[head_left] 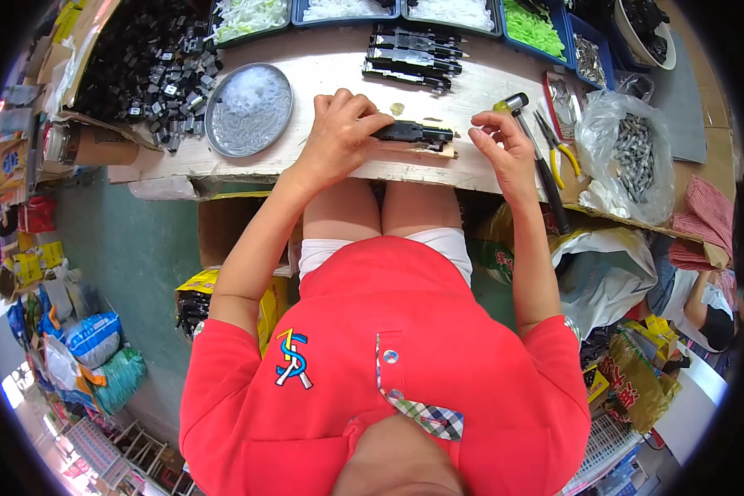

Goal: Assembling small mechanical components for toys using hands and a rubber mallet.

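Observation:
My left hand (339,136) is closed on the left end of a long black plastic assembly (413,132) with a narrow, barrel-like right end. It lies at the bench's near edge, above a strip of wood (422,150). To its right, my right hand (506,153) is raised with curled fingers, thumb and forefinger close together; whatever may be between them is too small to make out. Beside that hand lies a hammer (546,178) with a dark handle. Several similar black assemblies (412,59) are lined up farther back on the bench.
A round metal dish (249,110) of small clear or silvery pieces stands left, near a heap of black parts (161,78). Blue trays (347,14) of white and green pieces line the back. Yellow-handled pliers (560,153) and a plastic bag (624,149) of metal parts lie right.

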Motion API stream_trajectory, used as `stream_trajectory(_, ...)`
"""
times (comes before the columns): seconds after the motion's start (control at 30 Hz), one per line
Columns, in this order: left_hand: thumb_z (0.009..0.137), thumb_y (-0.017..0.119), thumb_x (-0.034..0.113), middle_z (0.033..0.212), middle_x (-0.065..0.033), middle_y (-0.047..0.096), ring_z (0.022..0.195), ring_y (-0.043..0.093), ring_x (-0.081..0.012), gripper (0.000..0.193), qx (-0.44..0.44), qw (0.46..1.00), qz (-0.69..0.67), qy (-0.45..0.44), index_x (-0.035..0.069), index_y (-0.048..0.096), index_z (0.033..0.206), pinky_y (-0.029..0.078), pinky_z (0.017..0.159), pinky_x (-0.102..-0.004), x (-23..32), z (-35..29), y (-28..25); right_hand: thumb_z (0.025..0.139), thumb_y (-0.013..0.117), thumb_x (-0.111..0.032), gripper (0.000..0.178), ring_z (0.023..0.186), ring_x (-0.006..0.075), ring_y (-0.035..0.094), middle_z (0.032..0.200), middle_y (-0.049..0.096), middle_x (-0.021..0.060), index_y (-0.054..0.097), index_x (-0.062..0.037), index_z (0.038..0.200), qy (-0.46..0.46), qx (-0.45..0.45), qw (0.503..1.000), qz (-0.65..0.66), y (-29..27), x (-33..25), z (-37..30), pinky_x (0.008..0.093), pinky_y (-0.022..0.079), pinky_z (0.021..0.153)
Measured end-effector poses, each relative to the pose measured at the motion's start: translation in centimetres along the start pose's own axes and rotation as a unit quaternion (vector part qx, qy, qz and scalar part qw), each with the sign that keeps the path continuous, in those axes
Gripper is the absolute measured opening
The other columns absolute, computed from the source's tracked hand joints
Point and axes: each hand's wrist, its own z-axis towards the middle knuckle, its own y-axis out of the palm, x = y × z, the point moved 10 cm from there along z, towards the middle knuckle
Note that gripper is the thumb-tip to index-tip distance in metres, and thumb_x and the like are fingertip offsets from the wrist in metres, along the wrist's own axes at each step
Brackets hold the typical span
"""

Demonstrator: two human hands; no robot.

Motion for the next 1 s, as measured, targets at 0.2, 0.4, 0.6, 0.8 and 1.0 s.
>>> stream_trajectory(0.2, 0.062, 0.065, 0.006, 0.087, -0.0012, 0.053, 0.087, 0.045, -0.0185, 0.033, -0.046, 0.999, -0.013, -0.015, 0.013, 0.064, 0.095, 0.027, 0.077, -0.0343, -0.3, 0.3, 0.2, 0.078, 0.062, -0.011, 0.012, 0.070, 0.0058, 0.044, 0.087, 0.055, -0.0020, 0.061, -0.0041, 0.088, -0.018, -0.007, 0.998, -0.063, -0.4, 0.5, -0.5, 0.0180, 0.035, 0.063)
stream_trajectory(0.4, 0.065, 0.062, 0.003, 0.089, -0.0021, 0.053, 0.087, 0.045, -0.0185, 0.032, -0.057, 0.998, -0.037, 0.014, 0.012, 0.064, 0.095, 0.028, 0.077, -0.0344, -0.4, 0.1, 0.8, 0.075, 0.060, -0.006, 0.010, 0.070, 0.0141, 0.052, 0.082, 0.056, 0.0055, 0.059, -0.0020, 0.085, -0.050, 0.049, 0.984, -0.164, -3.1, -0.2, -1.0, 0.0253, 0.041, 0.063)
stream_trajectory(0.6, 0.063, 0.062, -0.003, 0.093, -0.0037, 0.053, 0.087, 0.046, -0.0200, 0.043, -0.088, 0.995, 0.023, 0.043, 0.016, 0.063, 0.102, 0.029, 0.076, -0.0324, 0.4, 0.0, 0.9, 0.074, 0.057, -0.008, 0.021, 0.087, 0.0284, 0.050, 0.090, 0.054, 0.0102, 0.056, -0.0061, 0.095, -0.091, 0.127, 0.797, -0.584, -6.2, 0.4, -2.4, 0.0394, 0.039, 0.072)
stream_trajectory(0.8, 0.064, 0.055, -0.005, 0.092, -0.0062, 0.048, 0.086, 0.043, -0.0212, 0.049, -0.128, 0.987, 0.076, 0.057, 0.021, 0.062, 0.104, 0.028, 0.073, -0.0332, 0.7, -0.2, 1.6, 0.077, 0.054, -0.008, 0.023, 0.087, 0.0315, 0.049, 0.091, 0.053, 0.0131, 0.054, -0.0042, 0.100, -0.077, 0.098, 0.791, -0.599, -6.2, 2.4, -1.8, 0.0398, 0.038, 0.071)
stream_trajectory(1.0, 0.067, 0.052, -0.003, 0.093, -0.0073, 0.047, 0.087, 0.043, -0.0230, 0.047, -0.149, 0.977, 0.125, 0.091, 0.022, 0.061, 0.106, 0.030, 0.070, -0.0352, 1.5, 0.0, 1.9, 0.085, 0.049, -0.010, 0.019, 0.077, 0.0379, 0.056, 0.088, 0.057, 0.0189, 0.053, -0.0013, 0.101, -0.030, -0.037, 0.951, -0.305, -0.4, -3.9, -3.7, 0.0395, 0.045, 0.067)
